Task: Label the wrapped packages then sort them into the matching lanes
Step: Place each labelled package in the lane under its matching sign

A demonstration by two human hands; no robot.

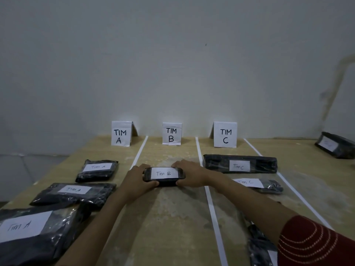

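A small black wrapped package labelled "Tim B" [164, 174] lies in the middle lane, below the TIM B sign [171, 133]. My left hand [137, 179] grips its left end and my right hand [189, 175] grips its right end, thumbs at the near side. In the left lane, under the TIM A sign [121, 133], lie three "Tim A" packages [98, 169] [74, 194] [28, 233]. The right lane, under the TIM C sign [225, 134], holds a long "Tim C" package [240, 163] and a smaller one [259, 184], partly hidden by my right forearm.
White tape strips [208, 198] divide the wooden table [172, 227] into lanes. Another labelled black package [335, 145] sits at the far right beyond the lanes. One more black package [258, 244] lies near my right elbow. A wall stands right behind the signs.
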